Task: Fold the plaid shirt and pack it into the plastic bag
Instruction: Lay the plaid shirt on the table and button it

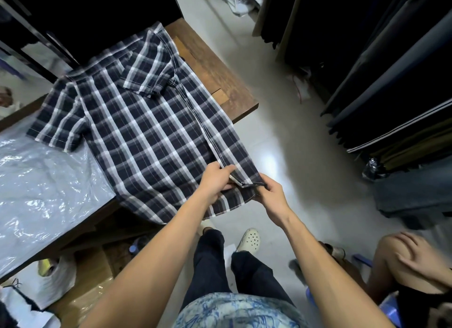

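A navy and white plaid shirt (137, 122) lies face up and spread out on the wooden table (220, 82), collar at the far end, hem hanging over the near edge. My left hand (216, 180) pinches the button placket at the hem. My right hand (271, 193) grips the hem's corner just to the right of it. A clear plastic bag (41, 185) lies flat on the table to the left of the shirt, under its short sleeve.
Dark garments hang on racks (391, 82) to the right across a pale tiled floor. Another person (411, 266) sits at the lower right. Boxes and bags (73, 278) are stored under the table. My legs and white clogs stand below the hem.
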